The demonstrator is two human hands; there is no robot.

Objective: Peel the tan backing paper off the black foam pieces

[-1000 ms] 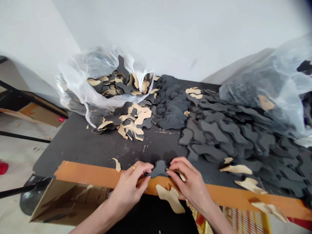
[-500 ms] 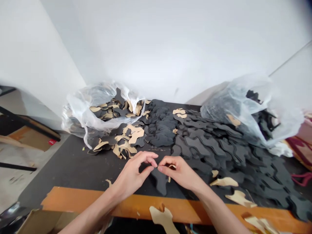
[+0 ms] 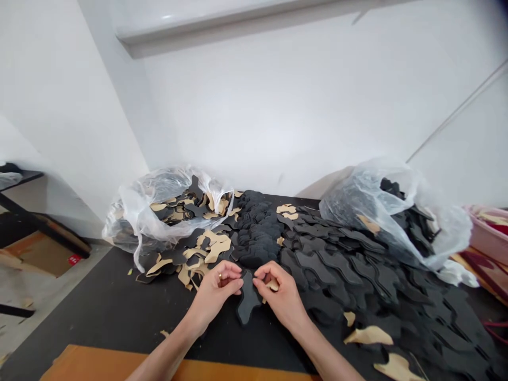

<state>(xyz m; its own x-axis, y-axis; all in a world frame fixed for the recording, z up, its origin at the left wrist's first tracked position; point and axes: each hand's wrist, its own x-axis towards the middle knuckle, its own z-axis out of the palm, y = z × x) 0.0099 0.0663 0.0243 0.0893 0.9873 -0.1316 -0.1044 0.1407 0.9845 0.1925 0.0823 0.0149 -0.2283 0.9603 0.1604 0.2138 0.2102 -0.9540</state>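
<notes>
A black wavy-edged pad [image 3: 248, 302] lies between my hands, its lower end pointing toward me. My left hand [image 3: 219, 290] is closed in a pinch at the pad's upper left edge. On the other side, my right hand [image 3: 281, 293] pinches the upper right edge. A tan paper scrap [image 3: 272, 285] shows by the right hand's curled fingers; whether it is gripped there is unclear. Just beyond my fingertips, a long overlapping row of black pads [image 3: 260, 227] runs toward the wall.
Many black pads [image 3: 345, 264] are spread on the right, with tan scraps [image 3: 369, 335] near the front. Pads and tan pieces spill from a clear plastic bag [image 3: 138, 211] at left. Another plastic bag [image 3: 357, 190] stands at right. Orange tape [image 3: 119, 365] lines the table's front.
My view has tilted up, so the table appears lower. My hands, fingertips nearly together before, have moved apart to the pad's two upper edges, leaving more of the pad visible.
</notes>
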